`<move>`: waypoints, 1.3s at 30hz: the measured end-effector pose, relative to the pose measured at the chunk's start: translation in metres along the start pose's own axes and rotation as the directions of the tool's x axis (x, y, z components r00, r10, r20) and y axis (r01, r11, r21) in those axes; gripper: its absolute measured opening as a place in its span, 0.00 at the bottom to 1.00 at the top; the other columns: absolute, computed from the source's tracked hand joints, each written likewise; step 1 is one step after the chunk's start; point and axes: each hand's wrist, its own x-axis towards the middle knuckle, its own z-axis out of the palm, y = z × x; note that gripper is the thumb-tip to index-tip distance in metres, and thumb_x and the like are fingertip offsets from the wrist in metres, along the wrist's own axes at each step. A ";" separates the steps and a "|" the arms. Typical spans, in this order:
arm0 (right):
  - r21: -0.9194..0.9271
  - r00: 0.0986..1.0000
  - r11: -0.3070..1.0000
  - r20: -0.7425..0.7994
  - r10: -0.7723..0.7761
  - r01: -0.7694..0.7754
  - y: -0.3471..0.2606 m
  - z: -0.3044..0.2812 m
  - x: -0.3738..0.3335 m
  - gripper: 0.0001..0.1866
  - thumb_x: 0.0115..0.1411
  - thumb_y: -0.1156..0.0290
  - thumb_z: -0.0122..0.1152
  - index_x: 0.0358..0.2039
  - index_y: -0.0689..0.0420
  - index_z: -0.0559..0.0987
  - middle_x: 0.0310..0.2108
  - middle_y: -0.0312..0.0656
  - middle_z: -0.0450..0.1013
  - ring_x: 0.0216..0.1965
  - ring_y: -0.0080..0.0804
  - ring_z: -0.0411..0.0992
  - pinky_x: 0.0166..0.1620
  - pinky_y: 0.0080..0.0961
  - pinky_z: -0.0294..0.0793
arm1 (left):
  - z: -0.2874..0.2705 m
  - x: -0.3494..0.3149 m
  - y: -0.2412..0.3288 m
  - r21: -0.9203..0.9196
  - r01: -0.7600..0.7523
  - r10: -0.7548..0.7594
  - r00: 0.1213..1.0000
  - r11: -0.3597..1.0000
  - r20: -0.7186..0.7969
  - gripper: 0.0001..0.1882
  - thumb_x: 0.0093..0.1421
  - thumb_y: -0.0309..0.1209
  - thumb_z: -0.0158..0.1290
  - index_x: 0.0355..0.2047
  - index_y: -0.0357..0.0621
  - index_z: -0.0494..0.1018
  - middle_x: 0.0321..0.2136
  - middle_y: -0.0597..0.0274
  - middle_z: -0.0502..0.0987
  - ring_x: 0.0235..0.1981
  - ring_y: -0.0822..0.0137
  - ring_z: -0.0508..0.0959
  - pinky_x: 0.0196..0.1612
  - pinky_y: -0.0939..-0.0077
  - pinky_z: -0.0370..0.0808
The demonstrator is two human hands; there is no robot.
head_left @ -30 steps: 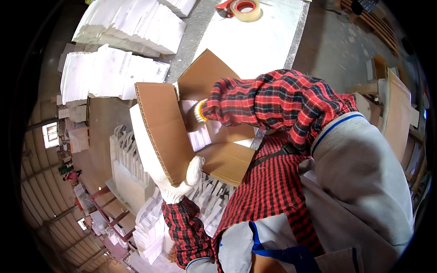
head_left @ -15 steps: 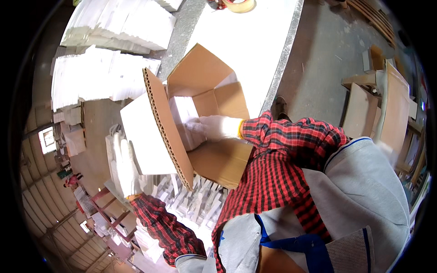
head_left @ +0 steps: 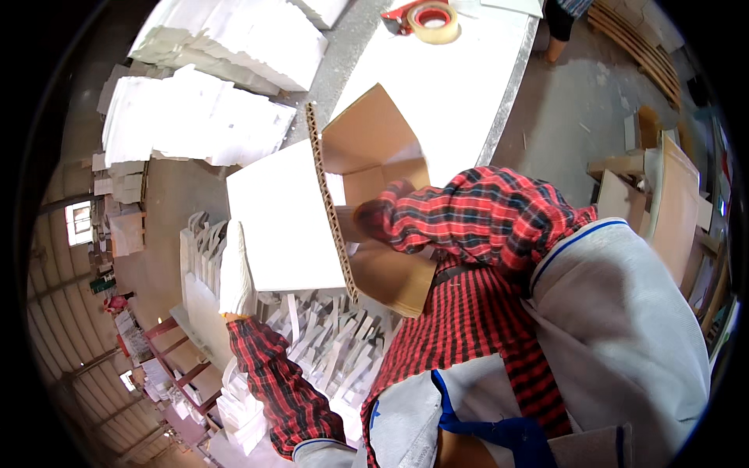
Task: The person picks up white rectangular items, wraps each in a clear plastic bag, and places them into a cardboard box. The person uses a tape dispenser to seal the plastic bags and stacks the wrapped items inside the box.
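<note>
A cardboard box [head_left: 287, 218], white outside and brown inside, lies tilted on its side in front of me, its open flaps facing right. My left hand [head_left: 236, 269], in a white knit glove, rests flat along the box's closed left end with the fingers stretched out. My right forearm, in a red and black checked sleeve [head_left: 460, 210], reaches through the opening. The near flap edge and the box wall hide my right hand, so its fingers do not show. A little white shows inside the box beside the flap.
Stacks of white sheets or flat pieces [head_left: 195, 117] stand at far left. Below the box are several white strip-like pieces [head_left: 335, 343]. A tape dispenser with clear tape [head_left: 434, 22] lies on the white tabletop [head_left: 374, 78]. Another person's arm [head_left: 559, 31] shows at far right.
My right hand has gone deeper into the box and out of sight. The box has shifted right and turned, showing more of its white side. My left hand stays against its end.
</note>
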 end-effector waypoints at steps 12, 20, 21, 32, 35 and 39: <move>-0.384 0.833 0.769 0.002 -0.553 0.511 0.064 -0.021 0.019 0.21 0.69 0.59 0.54 0.56 0.59 0.72 0.32 0.47 0.78 0.36 0.44 0.80 0.39 0.39 0.80 | 0.025 -0.045 0.023 -0.283 -0.293 0.176 0.910 0.913 -0.376 0.28 0.73 0.42 0.48 0.64 0.33 0.69 0.56 0.51 0.79 0.54 0.62 0.80 0.52 0.73 0.77; -0.395 0.745 0.875 -0.485 -0.458 0.280 0.038 0.073 -0.011 0.29 0.73 0.47 0.46 0.55 0.64 0.70 0.50 0.59 0.74 0.53 0.58 0.74 0.54 0.46 0.74 | 0.066 -0.017 -0.019 -0.575 -0.484 0.143 0.832 0.660 -0.536 0.18 0.72 0.33 0.46 0.57 0.33 0.67 0.50 0.54 0.75 0.49 0.62 0.78 0.51 0.68 0.79; -0.002 0.828 0.994 -0.553 -0.094 0.112 -0.010 0.090 -0.050 0.35 0.70 0.40 0.49 0.55 0.66 0.70 0.51 0.62 0.74 0.55 0.61 0.73 0.56 0.47 0.73 | 0.049 -0.002 -0.034 -0.592 -0.484 0.187 0.850 0.644 -0.493 0.18 0.72 0.32 0.45 0.57 0.33 0.66 0.50 0.53 0.75 0.49 0.62 0.79 0.52 0.68 0.79; -0.303 0.934 0.937 0.354 -0.058 0.173 -0.009 -0.045 -0.201 0.33 0.72 0.46 0.55 0.65 0.61 0.72 0.63 0.51 0.72 0.63 0.37 0.71 0.65 0.30 0.68 | 0.062 -0.006 0.005 -0.855 -0.317 0.081 0.947 0.411 -0.312 0.18 0.74 0.35 0.42 0.61 0.42 0.65 0.51 0.51 0.76 0.53 0.58 0.77 0.60 0.57 0.75; -0.280 0.900 0.898 0.374 -0.223 0.339 0.017 -0.125 -0.259 0.27 0.71 0.52 0.58 0.59 0.61 0.78 0.58 0.50 0.77 0.59 0.37 0.74 0.63 0.32 0.71 | 0.060 -0.011 0.003 -0.778 -0.357 0.070 0.923 0.516 -0.377 0.24 0.75 0.37 0.42 0.68 0.46 0.61 0.59 0.52 0.73 0.59 0.55 0.73 0.65 0.56 0.69; -0.362 0.984 0.932 -0.158 -0.083 0.020 -0.048 -0.271 -0.320 0.25 0.70 0.51 0.59 0.54 0.59 0.83 0.44 0.44 0.83 0.45 0.28 0.79 0.52 0.27 0.78 | 0.057 -0.025 -0.009 -0.686 -0.439 0.341 0.896 0.580 -0.285 0.28 0.75 0.42 0.44 0.72 0.48 0.59 0.66 0.53 0.68 0.62 0.55 0.71 0.65 0.57 0.69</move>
